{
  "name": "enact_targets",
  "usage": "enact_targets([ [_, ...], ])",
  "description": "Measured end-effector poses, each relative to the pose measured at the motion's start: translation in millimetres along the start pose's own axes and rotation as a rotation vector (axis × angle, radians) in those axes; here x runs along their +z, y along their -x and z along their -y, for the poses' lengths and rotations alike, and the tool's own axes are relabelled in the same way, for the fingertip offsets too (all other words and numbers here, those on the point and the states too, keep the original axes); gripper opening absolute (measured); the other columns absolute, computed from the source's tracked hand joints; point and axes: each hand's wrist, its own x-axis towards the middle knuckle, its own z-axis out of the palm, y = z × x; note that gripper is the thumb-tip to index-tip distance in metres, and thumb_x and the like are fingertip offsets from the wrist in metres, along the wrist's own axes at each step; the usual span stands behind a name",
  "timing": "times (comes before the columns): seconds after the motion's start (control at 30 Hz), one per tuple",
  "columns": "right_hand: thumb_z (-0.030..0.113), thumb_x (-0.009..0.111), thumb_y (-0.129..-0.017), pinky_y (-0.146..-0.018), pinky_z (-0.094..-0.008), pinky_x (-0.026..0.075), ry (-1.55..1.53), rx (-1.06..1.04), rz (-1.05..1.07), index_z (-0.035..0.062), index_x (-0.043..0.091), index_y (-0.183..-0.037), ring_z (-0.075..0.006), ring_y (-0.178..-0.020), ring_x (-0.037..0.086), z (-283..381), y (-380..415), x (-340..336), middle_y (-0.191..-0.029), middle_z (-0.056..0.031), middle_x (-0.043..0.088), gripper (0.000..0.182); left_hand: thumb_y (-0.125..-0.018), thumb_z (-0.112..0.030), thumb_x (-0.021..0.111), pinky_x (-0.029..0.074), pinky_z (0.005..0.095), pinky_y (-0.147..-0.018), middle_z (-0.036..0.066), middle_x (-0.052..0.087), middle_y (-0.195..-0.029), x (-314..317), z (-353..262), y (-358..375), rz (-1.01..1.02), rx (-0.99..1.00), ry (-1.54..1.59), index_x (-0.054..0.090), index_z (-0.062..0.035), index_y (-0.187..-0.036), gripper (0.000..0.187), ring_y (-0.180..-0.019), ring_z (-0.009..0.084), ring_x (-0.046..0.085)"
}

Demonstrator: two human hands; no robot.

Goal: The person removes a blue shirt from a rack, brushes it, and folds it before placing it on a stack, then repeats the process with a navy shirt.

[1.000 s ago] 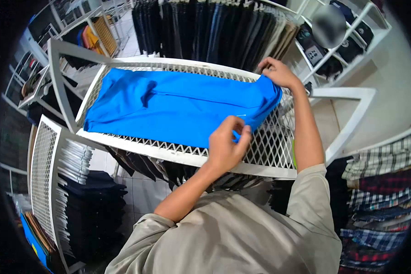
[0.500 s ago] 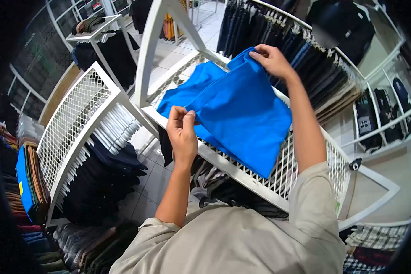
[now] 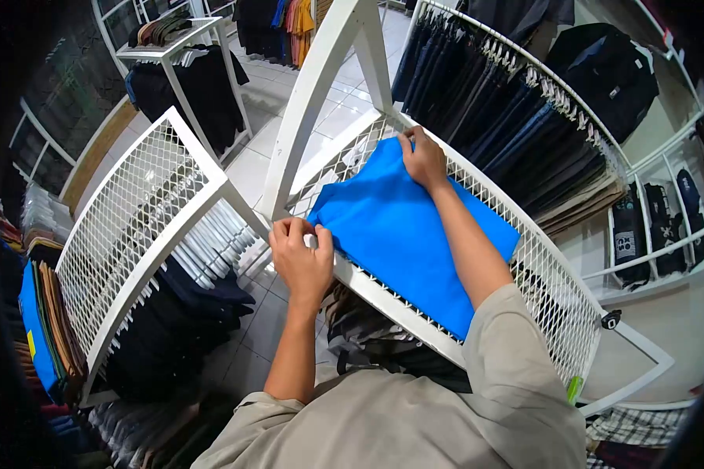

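A bright blue cloth garment (image 3: 403,227) lies spread and mostly flat on a white mesh shelf (image 3: 551,301). At its near left corner is my left hand (image 3: 301,254), fingers bent and pinched on the edge of the cloth. My right hand (image 3: 425,159) is at the far edge of the garment, its thumb and fingers closed on the fabric there. The right forearm passes over the cloth and hides part of it.
A white frame post (image 3: 309,102) rises behind the shelf. Dark trousers (image 3: 493,109) hang at the back right. A second mesh shelf (image 3: 137,211) stands at the left, with dark clothes on white hangers below. Folded checked shirts (image 3: 641,426) lie at the lower right.
The blue garment has come down from a raised, folded-over position and now lies flatter on the mesh. My right hand has moved lower and left; my left hand is slightly lower.
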Motion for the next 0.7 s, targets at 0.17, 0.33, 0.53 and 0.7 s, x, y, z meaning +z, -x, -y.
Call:
enact_targets([
  [0.17, 0.042, 0.065, -0.094, -0.088, -0.0501, 0.05, 0.056, -0.133, -0.111, 0.0051, 0.07, -0.106, -0.0421, -0.097, 0.062, -22.1, 7.4, -3.0, -0.103, -0.023, 0.062, 0.039, -0.087, -0.036, 0.074, 0.047, 0.0443, -0.083, 0.015, 0.061, -0.1, -3.1, 0.7, -6.9, 0.028, 0.05, -0.07, 0.071, -0.0038, -0.103, 0.037, -0.097, 0.0341, 0.057],
  [0.33, 0.033, 0.071, -0.091, -0.09, -0.0451, 0.05, -0.091, -0.157, -0.031, 0.002, 0.07, -0.108, -0.0371, -0.099, 0.065, -12.2, 6.9, -18.9, -0.103, -0.02, 0.069, 0.035, -0.076, -0.035, 0.086, 0.047, 0.0414, -0.079, 0.012, 0.062, -0.091, -9.3, 3.6, -13.1, 0.145, 0.099, -0.111, 0.072, -0.0024, -0.1, 0.043, -0.092, 0.0303, 0.058],
  [0.53, 0.022, 0.071, -0.095, -0.077, -0.0364, 0.052, -0.335, -0.033, -0.112, 0.0022, 0.061, -0.108, -0.0247, -0.089, 0.07, 7.7, 20.3, -80.9, -0.097, -0.0168, 0.072, 0.026, -0.078, -0.02, 0.085, 0.047, 0.0374, -0.072, 0.009, 0.061, -0.084, -25.7, -13.1, -29.8, 0.22, 0.146, 0.082, 0.066, 0.0, -0.09, 0.03, -0.082, 0.024, 0.058],
  [0.7, 0.022, 0.071, -0.097, -0.069, -0.0253, 0.046, -0.394, -0.167, -0.332, 0.0018, 0.061, -0.104, -0.0079, -0.075, 0.054, 8.0, 17.5, -186.1, -0.081, -0.0007, 0.06, 0.023, -0.073, -0.017, 0.088, 0.052, 0.0383, -0.073, 0.013, 0.069, -0.084, -48.0, -79.9, -87.3, 0.215, 0.402, 0.316, 0.067, -0.0016, -0.091, 0.032, -0.079, 0.0292, 0.069],
])
